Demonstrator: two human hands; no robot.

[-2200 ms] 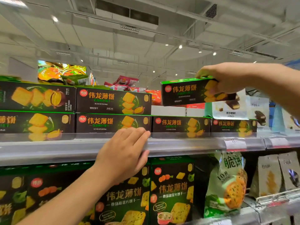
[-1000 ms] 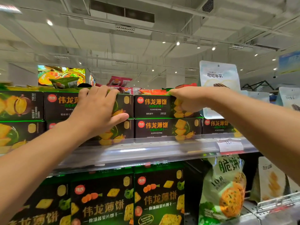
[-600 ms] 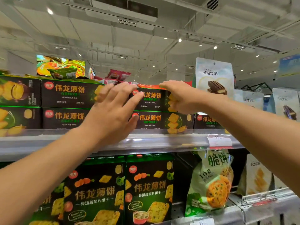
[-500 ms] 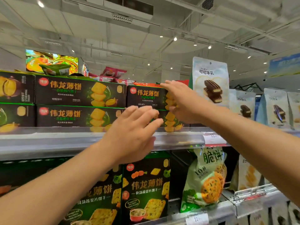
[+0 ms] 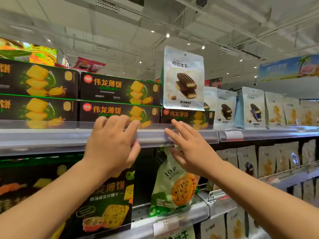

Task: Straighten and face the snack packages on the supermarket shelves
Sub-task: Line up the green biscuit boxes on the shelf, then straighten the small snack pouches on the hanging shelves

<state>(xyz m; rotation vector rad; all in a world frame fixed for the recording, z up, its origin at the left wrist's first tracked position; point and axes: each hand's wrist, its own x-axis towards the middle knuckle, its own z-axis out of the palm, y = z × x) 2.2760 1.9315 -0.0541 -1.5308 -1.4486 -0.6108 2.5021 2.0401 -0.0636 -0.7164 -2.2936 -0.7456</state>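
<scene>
Two hands are up at the front rail of the upper shelf [image 5: 51, 140], neither holding anything. The left hand [image 5: 112, 145] has its grip slack, fingers loosely bent with the tips at the clear lip of the rail; whether they actually touch it I cannot tell. The right hand [image 5: 188, 152] is spread wide, fingers straight and fanned toward the rail, its outline smeared by blur.

Just above the left grip sit the dark cracker boxes [image 5: 119, 100], stacked two high, each lying on its long side with the long axis running along the shelf and the printed face turned out to the aisle. More of the same stack runs off to the left of that grip. Above the right grip a single box [image 5: 188, 117] lies alone, same way round, with a white cocoa-biscuit pouch [image 5: 183, 78] standing upright on top of it, front facing out. Farther right of that grip, more pouches [image 5: 253, 107] stand in a row, facing out.

Below both grips, the lower shelf holds tall dark boxes [image 5: 107, 200] standing upright and a green-and-white cracker bag [image 5: 174, 185], leaning slightly.
</scene>
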